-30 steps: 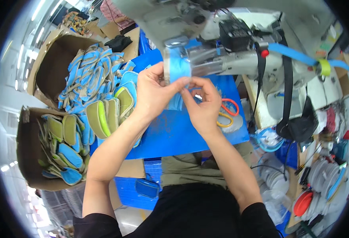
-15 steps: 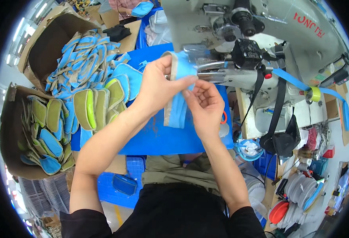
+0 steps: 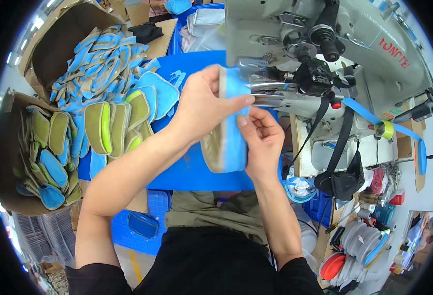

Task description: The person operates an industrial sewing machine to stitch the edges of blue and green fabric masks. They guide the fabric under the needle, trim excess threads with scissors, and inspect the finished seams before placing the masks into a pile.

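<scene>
Both my hands hold a blue fabric band with a beige edge (image 3: pixel 233 150) in front of the sewing machine's narrow metal arm (image 3: pixel 275 100). My left hand (image 3: pixel 197 105) grips the upper part, thumb stretched across the blue face and the other fingers partly hidden behind. Lower down, my right hand (image 3: pixel 263 140) pinches the right edge between thumb and curled fingers. The band hangs in a curve, its beige inner side showing at the lower left. Its upper right edge lies close to the machine's metal parts; whether it touches them I cannot tell.
A blue work surface (image 3: pixel 177 169) lies under my hands. Olive and blue fabric panels (image 3: pixel 98 129) spread on its left, beside a carton of panels (image 3: pixel 10 147) and a heap of blue-beige strips (image 3: pixel 101 69). Blue tape (image 3: pixel 361 110) runs through a yellow roll at the right.
The band now hangs lower and shows more of its beige inner side. My right hand has slid slightly down along its edge. The whole view has shifted a little.
</scene>
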Demonstrator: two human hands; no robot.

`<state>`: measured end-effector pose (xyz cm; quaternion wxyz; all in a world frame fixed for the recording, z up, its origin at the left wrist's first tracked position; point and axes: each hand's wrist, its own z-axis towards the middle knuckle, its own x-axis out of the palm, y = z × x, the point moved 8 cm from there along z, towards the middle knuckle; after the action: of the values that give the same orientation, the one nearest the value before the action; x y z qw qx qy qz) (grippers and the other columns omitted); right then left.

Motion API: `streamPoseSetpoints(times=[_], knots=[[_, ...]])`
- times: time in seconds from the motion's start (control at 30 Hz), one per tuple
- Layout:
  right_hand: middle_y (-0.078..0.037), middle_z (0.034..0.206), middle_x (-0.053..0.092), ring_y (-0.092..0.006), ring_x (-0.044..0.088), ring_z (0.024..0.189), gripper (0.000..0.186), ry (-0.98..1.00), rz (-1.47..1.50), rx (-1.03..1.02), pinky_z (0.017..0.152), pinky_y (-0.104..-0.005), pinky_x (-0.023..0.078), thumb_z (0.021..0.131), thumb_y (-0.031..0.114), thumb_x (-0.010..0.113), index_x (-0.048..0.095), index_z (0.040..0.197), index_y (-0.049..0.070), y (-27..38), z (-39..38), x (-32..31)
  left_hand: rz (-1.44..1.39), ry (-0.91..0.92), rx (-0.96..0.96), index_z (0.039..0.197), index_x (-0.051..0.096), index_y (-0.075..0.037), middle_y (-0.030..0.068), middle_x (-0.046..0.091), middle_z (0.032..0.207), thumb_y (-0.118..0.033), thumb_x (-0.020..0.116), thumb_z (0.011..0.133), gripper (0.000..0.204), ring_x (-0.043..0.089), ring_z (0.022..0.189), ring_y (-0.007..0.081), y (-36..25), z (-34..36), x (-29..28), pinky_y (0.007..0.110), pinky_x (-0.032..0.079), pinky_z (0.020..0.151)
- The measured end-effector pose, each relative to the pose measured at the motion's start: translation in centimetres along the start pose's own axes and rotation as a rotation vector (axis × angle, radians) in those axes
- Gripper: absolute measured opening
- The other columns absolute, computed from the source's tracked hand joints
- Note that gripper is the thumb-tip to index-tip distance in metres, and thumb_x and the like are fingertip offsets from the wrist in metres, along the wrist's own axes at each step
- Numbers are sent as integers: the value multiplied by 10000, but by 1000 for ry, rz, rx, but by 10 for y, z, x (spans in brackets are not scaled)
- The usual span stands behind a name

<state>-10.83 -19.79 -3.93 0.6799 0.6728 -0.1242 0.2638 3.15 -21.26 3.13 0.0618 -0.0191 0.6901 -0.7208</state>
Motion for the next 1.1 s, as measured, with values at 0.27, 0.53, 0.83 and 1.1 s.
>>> streamPoseSetpoints(times=[0.27, 0.53, 0.83, 1.1], knots=[[-108, 1047, 738, -120, 700, 918, 272, 84, 109, 170, 804, -258, 576, 950, 40, 727, 660, 1197, -52, 16, 3, 7, -226, 17, -128, 1169, 644, -30, 50, 746, 1014, -67, 818, 868, 350, 718, 865, 103, 6, -2, 0, 276, 591, 763], [-103, 1045, 739, -118, 699, 921, 287, 102, 97, 155, 818, -257, 571, 955, 44, 723, 655, 1213, -62, 17, -10, 9, -396, -6, -269, 1125, 639, -59, 40, 739, 977, -143, 743, 946, 223, 715, 821, 117, 23, 2, -12, 281, 590, 710], [-51, 1001, 728, -88, 674, 897, 255, 137, -72, 140, 821, -245, 539, 956, 90, 743, 680, 1180, -14, 19, -16, -8, -322, -35, -173, 1121, 632, -38, 40, 738, 991, 5, 759, 896, 261, 704, 832, 106, 20, -23, 6, 278, 570, 714], [-54, 947, 717, -80, 611, 764, 214, -198, -199, -382, 725, -244, 506, 1034, 232, 674, 666, 975, 26, 116, 20, -76, -318, 14, -198, 1200, 611, -56, 24, 718, 989, 15, 752, 888, 349, 706, 825, 116, 20, -20, 13, 305, 609, 738]])
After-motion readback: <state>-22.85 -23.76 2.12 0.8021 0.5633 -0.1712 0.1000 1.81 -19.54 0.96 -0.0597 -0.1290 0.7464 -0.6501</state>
